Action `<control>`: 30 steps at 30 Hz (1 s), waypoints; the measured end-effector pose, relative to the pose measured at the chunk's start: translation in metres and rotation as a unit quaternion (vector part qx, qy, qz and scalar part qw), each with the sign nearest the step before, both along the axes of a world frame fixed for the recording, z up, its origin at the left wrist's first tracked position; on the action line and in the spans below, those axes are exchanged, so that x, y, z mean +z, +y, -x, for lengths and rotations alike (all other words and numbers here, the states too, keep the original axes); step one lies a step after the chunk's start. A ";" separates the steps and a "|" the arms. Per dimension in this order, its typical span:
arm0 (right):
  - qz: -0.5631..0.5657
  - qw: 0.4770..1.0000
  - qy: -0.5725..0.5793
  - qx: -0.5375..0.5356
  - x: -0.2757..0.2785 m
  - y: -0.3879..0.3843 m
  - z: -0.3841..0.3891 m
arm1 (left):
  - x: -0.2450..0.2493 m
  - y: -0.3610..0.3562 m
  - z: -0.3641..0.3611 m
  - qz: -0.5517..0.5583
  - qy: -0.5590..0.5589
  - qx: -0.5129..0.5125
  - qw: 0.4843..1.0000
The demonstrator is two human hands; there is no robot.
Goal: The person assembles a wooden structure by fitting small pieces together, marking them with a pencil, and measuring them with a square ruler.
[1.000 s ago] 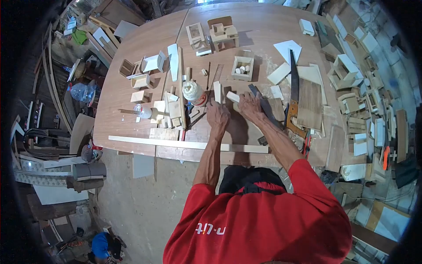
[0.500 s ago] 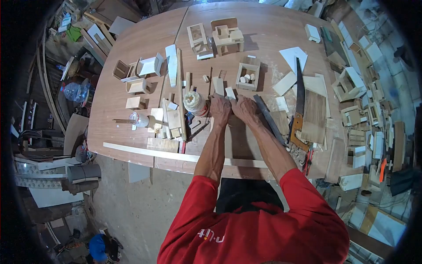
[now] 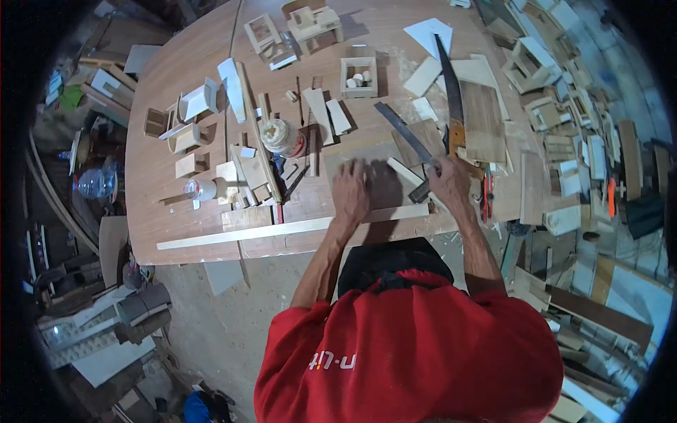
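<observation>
My left hand (image 3: 351,190) lies on the table with its fingers spread on a flat board, near the long pale strip (image 3: 282,229). On the right, my right hand (image 3: 449,182) is at the lower end of a dark metal blade (image 3: 405,132), its fingers curled; what they hold is hidden. A small pale stick (image 3: 404,172) lies between the hands. Just right of my right hand is a handsaw (image 3: 451,88) with a wooden handle. Two pale wood pieces (image 3: 339,117) lie beyond my left hand.
A jar (image 3: 282,137) and a smaller jar (image 3: 200,189) stand on the left. Small wooden furniture models (image 3: 310,25) are at the back and left. An open box (image 3: 359,76) holds round pieces. Red-handled pliers (image 3: 487,194) lie at the right near the table edge (image 3: 190,261).
My hands have moved apart and nearer to me, away from the pale wood pieces. My right hand has reached the dark blade's end. The view has shifted.
</observation>
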State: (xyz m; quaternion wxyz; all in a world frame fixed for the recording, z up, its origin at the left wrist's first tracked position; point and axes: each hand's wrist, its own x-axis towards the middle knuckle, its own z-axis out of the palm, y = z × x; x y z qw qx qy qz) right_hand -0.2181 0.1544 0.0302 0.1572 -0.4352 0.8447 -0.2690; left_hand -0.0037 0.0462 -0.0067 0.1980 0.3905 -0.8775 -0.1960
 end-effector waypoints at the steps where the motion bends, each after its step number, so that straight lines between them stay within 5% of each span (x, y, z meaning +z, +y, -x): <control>1: 0.006 0.999 0.038 0.011 -0.004 0.010 -0.007 | 0.000 0.017 -0.008 -0.041 -0.034 -0.037 0.998; 8: 0.034 0.991 0.131 -0.023 -0.009 0.058 -0.022 | -0.017 0.062 -0.028 -0.019 -0.042 -0.131 0.990; 10: -0.068 0.994 0.086 -0.014 -0.004 0.070 -0.026 | -0.015 0.062 -0.026 -0.034 -0.027 -0.143 0.989; 16: -0.092 0.993 0.063 -0.023 -0.032 0.081 -0.030 | -0.027 0.056 -0.029 -0.021 -0.018 -0.176 0.984; 18: 0.002 0.997 0.070 -0.010 -0.044 0.087 -0.029 | -0.022 0.056 -0.030 -0.005 -0.023 -0.191 0.981; 25: -0.018 0.996 0.042 -0.070 -0.048 0.089 -0.030 | -0.007 0.049 -0.031 0.025 -0.036 -0.266 0.963; 30: 0.060 0.987 0.132 -0.075 -0.058 0.087 -0.023 | -0.013 0.045 -0.031 0.044 -0.041 -0.285 0.957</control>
